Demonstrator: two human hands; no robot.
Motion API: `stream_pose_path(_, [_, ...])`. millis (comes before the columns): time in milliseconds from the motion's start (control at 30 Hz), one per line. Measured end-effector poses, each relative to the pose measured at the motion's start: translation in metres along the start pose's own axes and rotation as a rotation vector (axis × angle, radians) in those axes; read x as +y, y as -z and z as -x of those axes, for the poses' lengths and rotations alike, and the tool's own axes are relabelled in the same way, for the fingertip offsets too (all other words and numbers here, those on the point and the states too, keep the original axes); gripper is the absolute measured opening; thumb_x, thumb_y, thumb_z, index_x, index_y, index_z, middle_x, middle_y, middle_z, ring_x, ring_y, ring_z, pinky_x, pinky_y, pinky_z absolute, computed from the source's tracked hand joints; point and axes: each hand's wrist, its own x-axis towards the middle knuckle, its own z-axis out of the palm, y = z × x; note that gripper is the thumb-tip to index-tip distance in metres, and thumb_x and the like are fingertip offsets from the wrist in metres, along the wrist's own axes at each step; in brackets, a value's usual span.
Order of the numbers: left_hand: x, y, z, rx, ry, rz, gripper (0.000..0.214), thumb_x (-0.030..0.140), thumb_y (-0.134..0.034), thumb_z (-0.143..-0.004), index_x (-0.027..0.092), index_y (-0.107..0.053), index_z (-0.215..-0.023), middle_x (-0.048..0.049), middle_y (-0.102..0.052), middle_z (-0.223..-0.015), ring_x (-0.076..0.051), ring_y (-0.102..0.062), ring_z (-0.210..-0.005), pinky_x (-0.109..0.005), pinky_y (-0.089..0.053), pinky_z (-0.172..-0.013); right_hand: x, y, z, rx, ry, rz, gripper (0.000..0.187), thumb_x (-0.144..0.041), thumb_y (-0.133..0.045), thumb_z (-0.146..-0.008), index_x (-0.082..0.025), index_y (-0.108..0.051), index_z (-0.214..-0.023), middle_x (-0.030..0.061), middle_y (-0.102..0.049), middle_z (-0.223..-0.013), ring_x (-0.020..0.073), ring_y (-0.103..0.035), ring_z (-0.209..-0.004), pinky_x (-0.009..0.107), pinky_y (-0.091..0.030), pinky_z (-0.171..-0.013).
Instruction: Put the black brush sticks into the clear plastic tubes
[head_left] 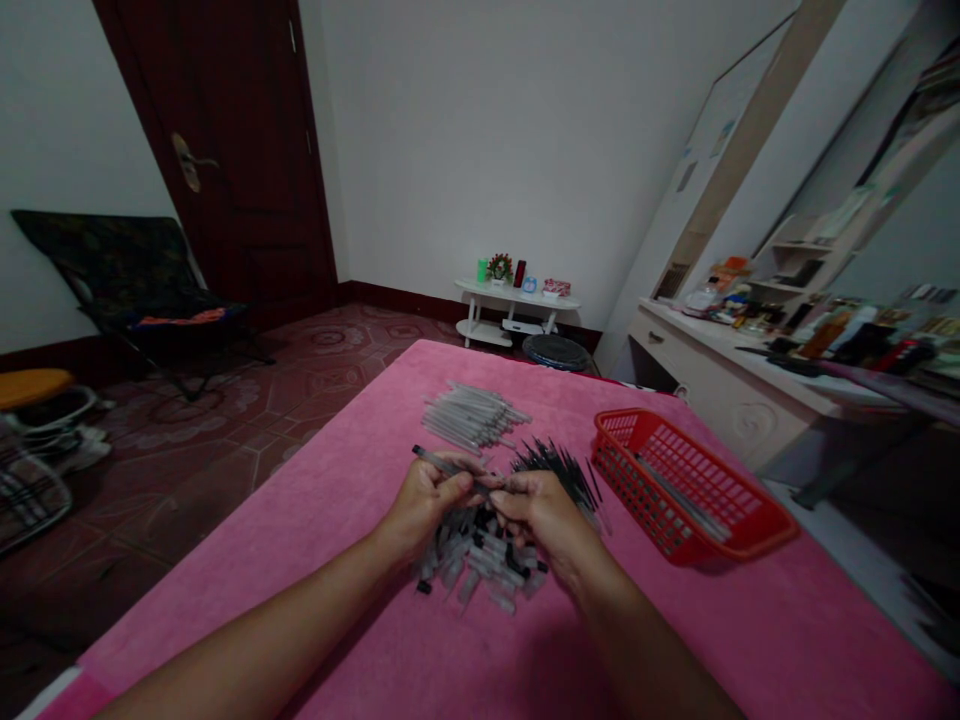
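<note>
My left hand (427, 497) is closed around a grey pen barrel (439, 461) that sticks out up and to the left. My right hand (541, 510) pinches the barrel's other end, its fingertips meeting the left hand's. Both hands hover over a heap of small clear and black pen caps (484, 565) on the pink tablecloth (360, 560). Just beyond lie a stack of grey pen barrels (472, 412) and a fan of thin black refills (559, 465).
A red plastic basket (686, 485) holding a few finished pens sits to the right. A dresser with bottles (780, 370) stands at the far right. A folding chair (142, 290), a dark door (225, 150) and a small white table (517, 300) are beyond.
</note>
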Motion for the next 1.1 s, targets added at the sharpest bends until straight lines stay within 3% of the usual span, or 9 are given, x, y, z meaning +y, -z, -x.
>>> stream_pose_path(200, [0.002, 0.002, -0.005, 0.113, -0.083, -0.034, 0.048, 0.043, -0.071, -0.071, 0.014, -0.060, -0.107, -0.0117, -0.070, -0.094, -0.022, -0.068, -0.082, -0.031, -0.055, -0.071, 0.000, 0.011, -0.003, 0.120, 0.216, 0.235, 0.022, -0.032, -0.058, -0.072, -0.015, -0.060, -0.059, -0.0014, -0.052, -0.048, 0.0087, -0.043, -0.041, 0.020, -0.031, -0.041])
stream_pose_path(333, [0.007, 0.014, -0.014, 0.223, -0.140, -0.003, 0.044, 0.054, -0.061, -0.076, 0.014, -0.061, -0.094, -0.0072, -0.068, -0.083, -0.018, -0.066, -0.072, -0.028, -0.054, -0.063, -0.006, 0.032, -0.004, 0.263, 0.340, 0.431, 0.018, -0.030, -0.059, -0.071, -0.014, -0.067, -0.066, 0.0012, -0.060, -0.057, 0.0117, -0.050, -0.052, 0.021, -0.036, -0.048])
stream_pose_path(600, [0.002, 0.025, -0.019, 0.299, -0.153, -0.178, 0.035, 0.045, -0.073, -0.068, 0.013, -0.065, -0.080, -0.0015, -0.063, -0.065, -0.011, -0.058, -0.057, -0.020, -0.046, -0.055, -0.006, 0.038, -0.003, 0.266, 0.348, 0.573, 0.017, -0.028, -0.059, -0.070, -0.016, -0.070, -0.066, 0.0022, -0.063, -0.061, 0.0143, -0.056, -0.060, 0.021, -0.037, -0.052])
stream_pose_path(767, [0.002, 0.027, -0.018, 0.304, -0.169, -0.236, 0.035, 0.044, -0.071, -0.070, 0.013, -0.070, -0.087, -0.0034, -0.067, -0.069, -0.011, -0.057, -0.057, -0.020, -0.043, -0.054, -0.007, 0.038, -0.002, 0.212, 0.298, 0.533, 0.018, -0.028, -0.058, -0.070, -0.015, -0.066, -0.060, -0.0004, -0.056, -0.052, 0.0113, -0.050, -0.050, 0.020, -0.033, -0.047])
stream_pose_path(867, [0.007, 0.024, -0.017, 0.282, -0.168, -0.218, 0.037, 0.044, -0.070, -0.070, 0.015, -0.070, -0.093, -0.0041, -0.068, -0.075, -0.011, -0.058, -0.060, -0.020, -0.044, -0.055, -0.020, 0.050, 0.002, 0.226, 0.289, 0.488, 0.020, -0.031, -0.058, -0.070, -0.014, -0.065, -0.063, -0.0003, -0.056, -0.053, 0.0111, -0.049, -0.049, 0.021, -0.034, -0.047])
stream_pose_path(967, [0.010, 0.028, -0.019, 0.339, -0.192, -0.199, 0.041, 0.045, -0.073, -0.067, 0.014, -0.070, -0.093, -0.0043, -0.068, -0.075, -0.013, -0.060, -0.062, -0.021, -0.046, -0.057, -0.037, 0.082, 0.011, 0.393, 0.334, 0.501, 0.025, -0.036, -0.057, -0.071, -0.013, -0.066, -0.066, 0.0027, -0.060, -0.056, 0.0141, -0.053, -0.052, 0.024, -0.038, -0.052])
stream_pose_path(1033, [0.008, 0.037, -0.023, 0.403, -0.201, -0.206, 0.043, 0.046, -0.074, -0.065, 0.013, -0.069, -0.092, -0.0050, -0.067, -0.075, -0.013, -0.060, -0.063, -0.022, -0.046, -0.057, -0.046, 0.112, 0.019, 0.618, 0.355, 0.610, 0.030, -0.040, -0.056, -0.072, -0.013, -0.070, -0.077, 0.0069, -0.066, -0.067, 0.0178, -0.058, -0.061, 0.027, -0.041, -0.058])
stream_pose_path(1100, [0.004, 0.051, -0.029, 0.422, -0.192, -0.217, 0.047, 0.047, -0.077, -0.061, 0.010, -0.070, -0.090, -0.0056, -0.067, -0.071, -0.013, -0.059, -0.059, -0.021, -0.044, -0.053, -0.050, 0.142, 0.030, 0.896, 0.222, 0.831, 0.034, -0.044, -0.054, -0.073, -0.016, -0.072, -0.081, 0.0104, -0.069, -0.075, 0.0216, -0.061, -0.068, 0.030, -0.041, -0.059])
